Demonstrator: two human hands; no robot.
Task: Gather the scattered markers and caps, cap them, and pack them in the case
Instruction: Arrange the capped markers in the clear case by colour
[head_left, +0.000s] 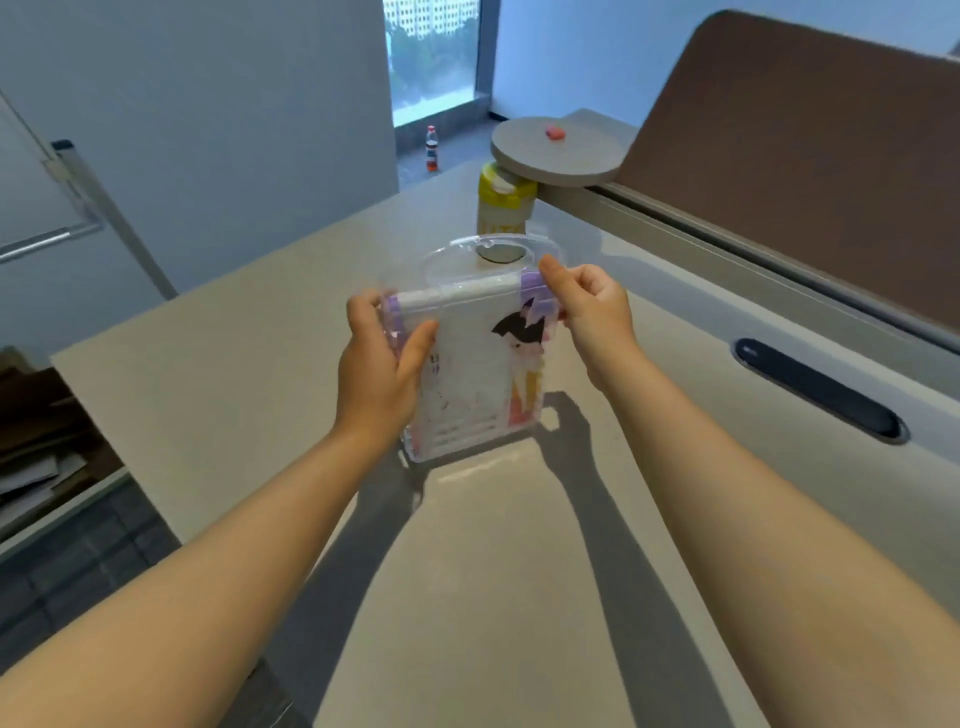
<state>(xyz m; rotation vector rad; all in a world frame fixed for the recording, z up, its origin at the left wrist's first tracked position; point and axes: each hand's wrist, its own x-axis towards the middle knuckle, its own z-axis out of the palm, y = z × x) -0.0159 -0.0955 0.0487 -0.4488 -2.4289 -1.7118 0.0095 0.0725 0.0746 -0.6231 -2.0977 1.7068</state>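
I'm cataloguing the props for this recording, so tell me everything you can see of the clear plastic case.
The case is a flat, clear plastic box with a rounded carry handle at its far end and a purple latch at each upper corner. A cartoon print with a black-haired figure shows on its face. It looks closed and is held tilted above the pale table. The left hand grips its left edge, thumb on the front; the right hand pinches the right latch. Its contents are too blurred to tell.

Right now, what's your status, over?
Both hands, left and right, grip marker case at its purple latches. Case closed, held above table. Nothing blocking.
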